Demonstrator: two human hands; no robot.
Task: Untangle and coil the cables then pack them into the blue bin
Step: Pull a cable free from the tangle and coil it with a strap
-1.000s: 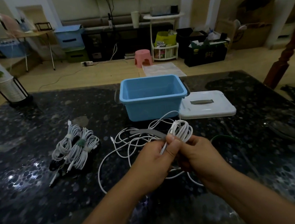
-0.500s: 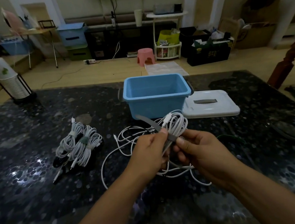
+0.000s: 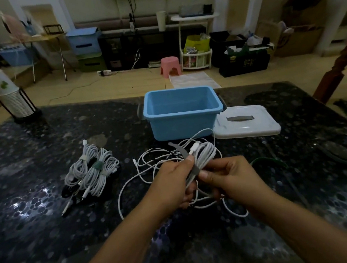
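Head view: the left hand (image 3: 173, 180) and right hand (image 3: 227, 176) are both pinching a coiled white cable (image 3: 202, 157) with a grey strap (image 3: 194, 170), its long axis tilting up toward the far right, above loose cables (image 3: 142, 171). The blue bin (image 3: 183, 118) is sitting just beyond, tied bundles (image 3: 92, 172) lying left, a white lid (image 3: 245, 123) right.

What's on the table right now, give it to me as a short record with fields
left hand: grips white cable coil, pinching grey strap
right hand: pinches the strap at the coil
blue bin: open, nothing visible inside
white lid: flat, right of bin
tied coils: left on table
loose white cable: under the hands
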